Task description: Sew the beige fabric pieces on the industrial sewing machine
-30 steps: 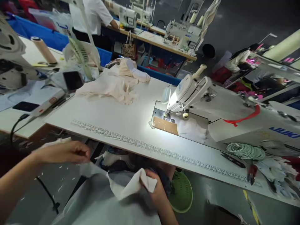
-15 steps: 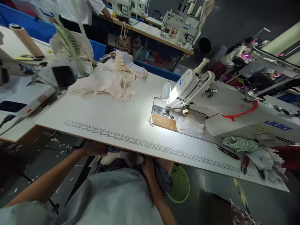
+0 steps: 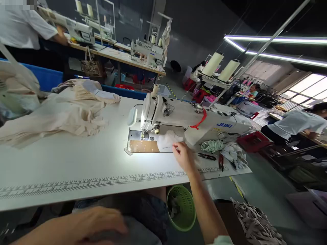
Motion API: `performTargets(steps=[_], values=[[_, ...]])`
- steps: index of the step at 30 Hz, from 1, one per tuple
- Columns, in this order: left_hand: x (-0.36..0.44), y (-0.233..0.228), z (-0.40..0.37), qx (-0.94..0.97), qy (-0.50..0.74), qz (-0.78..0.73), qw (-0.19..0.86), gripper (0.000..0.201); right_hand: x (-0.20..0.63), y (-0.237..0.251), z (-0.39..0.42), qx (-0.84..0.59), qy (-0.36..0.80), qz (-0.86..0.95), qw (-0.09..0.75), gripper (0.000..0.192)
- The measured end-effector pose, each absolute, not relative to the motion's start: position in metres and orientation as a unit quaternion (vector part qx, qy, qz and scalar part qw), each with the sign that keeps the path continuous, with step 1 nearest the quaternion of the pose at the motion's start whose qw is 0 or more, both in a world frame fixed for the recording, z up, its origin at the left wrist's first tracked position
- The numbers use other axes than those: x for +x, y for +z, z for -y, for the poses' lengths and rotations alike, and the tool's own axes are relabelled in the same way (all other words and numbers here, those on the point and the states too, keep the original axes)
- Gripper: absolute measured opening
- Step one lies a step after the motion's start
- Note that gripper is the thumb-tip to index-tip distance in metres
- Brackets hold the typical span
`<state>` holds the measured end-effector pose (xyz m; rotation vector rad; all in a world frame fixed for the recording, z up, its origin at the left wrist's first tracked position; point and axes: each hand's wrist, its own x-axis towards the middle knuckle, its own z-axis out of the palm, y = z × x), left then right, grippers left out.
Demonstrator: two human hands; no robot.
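My right hand reaches over the table to the sewing machine. Its fingers are pinched at the right edge of a white fabric piece, which lies on the machine bed beside a brown plate. Below the table's front edge, over my lap, my left hand is blurred by motion. Its fingers stretch forward, apart from the thumb, and nothing shows in them. The needle area is lit, left of the white fabric.
Cream fabric pieces are heaped on the table's left side. To the right lie a coil of pale green cord, black snips and red-handled snips. A green basket stands below. Other people work farther off.
My view has swung right. My right hand has come up from my lap to the white fabric on the machine. My left hand has come away from the dark and pale cloth at my lap.
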<state>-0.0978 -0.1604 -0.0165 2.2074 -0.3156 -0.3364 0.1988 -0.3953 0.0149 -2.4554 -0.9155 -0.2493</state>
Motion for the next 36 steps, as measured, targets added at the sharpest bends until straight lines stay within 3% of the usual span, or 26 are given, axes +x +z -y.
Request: performTargets(steps=[1,4,9,14,18,24,31,36], values=[[-0.075,0.004,0.173,0.861,-0.141,0.183,0.453,0.04,0.218,0.012,0.391,-0.918,-0.112,0.325,0.198,0.012],[0.008,0.038,0.204,0.873,-0.018,0.189,0.449,0.026,0.249,-0.004,0.384,-0.923,-0.127,0.327,0.16,0.007],[0.134,0.015,0.223,0.929,0.141,0.072,0.334,0.024,0.248,-0.025,0.39,-0.911,-0.161,0.35,0.149,0.01],[0.187,0.004,0.23,0.96,0.169,-0.064,0.213,0.017,0.253,-0.026,0.397,-0.881,-0.214,0.391,0.156,0.011],[0.189,0.01,0.235,0.959,0.181,-0.027,0.218,0.014,0.254,-0.023,0.4,-0.868,-0.215,0.408,0.186,0.006],[0.135,0.003,0.199,0.94,0.121,-0.065,0.313,0.016,0.253,-0.022,0.403,-0.883,-0.187,0.405,0.145,0.009],[0.064,0.006,0.112,0.956,0.077,-0.222,0.174,0.022,0.262,-0.028,0.405,-0.84,-0.235,0.449,0.193,0.013],[0.04,0.016,0.056,0.963,0.084,-0.176,0.184,0.025,0.274,-0.031,0.407,-0.802,-0.271,0.448,0.288,0.014]])
